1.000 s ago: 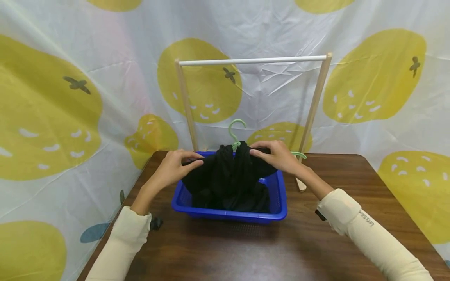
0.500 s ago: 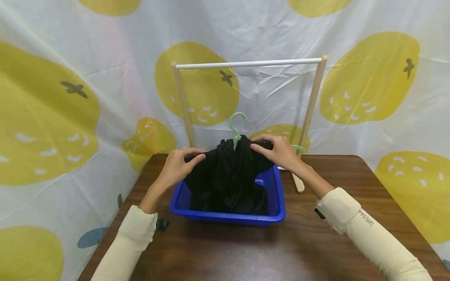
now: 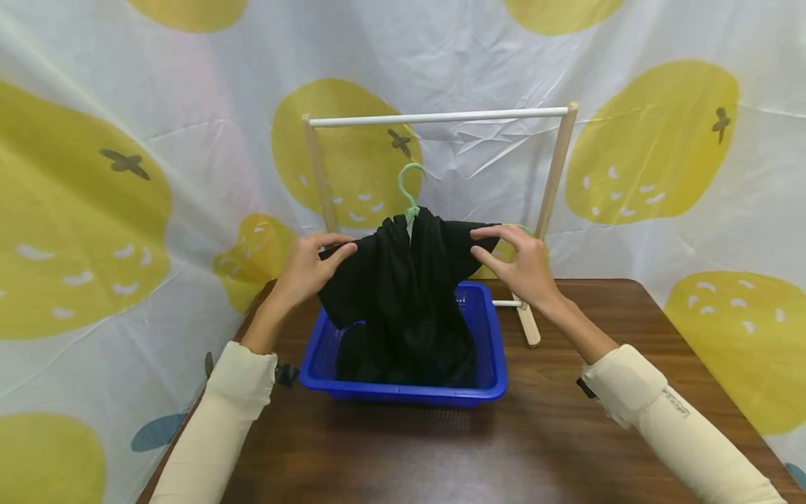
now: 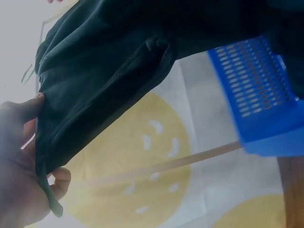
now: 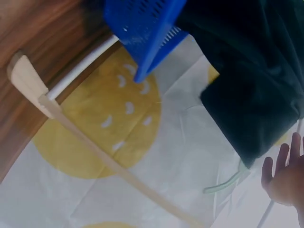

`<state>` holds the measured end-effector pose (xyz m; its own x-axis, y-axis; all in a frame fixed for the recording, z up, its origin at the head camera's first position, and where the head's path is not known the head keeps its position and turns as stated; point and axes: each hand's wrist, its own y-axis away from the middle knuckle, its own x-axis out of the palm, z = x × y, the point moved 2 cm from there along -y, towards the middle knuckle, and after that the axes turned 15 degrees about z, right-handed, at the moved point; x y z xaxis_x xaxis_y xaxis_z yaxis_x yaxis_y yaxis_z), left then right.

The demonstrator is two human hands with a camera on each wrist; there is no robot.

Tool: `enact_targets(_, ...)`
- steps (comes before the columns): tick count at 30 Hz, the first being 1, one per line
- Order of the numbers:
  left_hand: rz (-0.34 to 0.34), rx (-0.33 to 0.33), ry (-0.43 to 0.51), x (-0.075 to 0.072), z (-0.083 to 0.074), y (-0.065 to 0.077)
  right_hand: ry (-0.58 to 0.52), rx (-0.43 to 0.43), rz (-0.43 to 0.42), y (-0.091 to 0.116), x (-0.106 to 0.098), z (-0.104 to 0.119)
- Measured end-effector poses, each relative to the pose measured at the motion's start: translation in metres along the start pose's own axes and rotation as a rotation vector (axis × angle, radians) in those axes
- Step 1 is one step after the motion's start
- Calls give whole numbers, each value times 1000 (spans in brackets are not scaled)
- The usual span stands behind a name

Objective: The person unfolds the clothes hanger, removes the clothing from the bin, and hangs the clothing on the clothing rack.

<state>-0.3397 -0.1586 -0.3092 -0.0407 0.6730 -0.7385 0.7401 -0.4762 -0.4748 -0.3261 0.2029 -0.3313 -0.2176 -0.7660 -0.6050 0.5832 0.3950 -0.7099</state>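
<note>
A black short-sleeved shirt [image 3: 415,301] hangs on a light green hanger [image 3: 406,185], whose hook rises from the collar. The shirt's lower part is bunched inside a blue plastic basket [image 3: 403,390]. My left hand [image 3: 305,269] pinches the left sleeve edge; in the left wrist view the thumb lies in front of the cloth and fingers curl behind it. At the other sleeve, my right hand [image 3: 519,262] has thumb and fingers spread apart. The right wrist view shows that hand's fingers [image 5: 282,156] beside the sleeve tip, where a green hanger end [image 5: 223,185] pokes out.
Behind the basket stands a clothes rack with wooden legs [image 3: 554,168] and a white top rail [image 3: 441,117]. A fruit-print curtain [image 3: 478,42] backs the brown wooden table [image 3: 567,420]. The rack's right foot [image 3: 529,327] lies right of the basket.
The hanger and shirt have risen out of the basket, with both sleeves lifted higher. My right hand has loosened from the cloth and its fingers have spread; my left still pinches its side.
</note>
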Motion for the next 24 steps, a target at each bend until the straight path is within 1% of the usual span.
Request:
enact_targets(3, -27, 8, -4, -9, -2, -12, -23, 4, 25, 8, 0, -3)
enact_targets(6, -42, 1, -3, -18, -6, -22, -30, 24, 65, 18, 1, -6)
enact_targets(12, -66, -20, -47, -34, -12, -47, -20, 76, 120, 40, 8, -11)
enact_targets(18, -57, -56, -95, -47, -16, -71, -13, 101, 165, 53, 16, -15)
enact_targets(24, -19, -111, -137, -53, -14, -87, -20, 114, 197, 60, 24, -15)
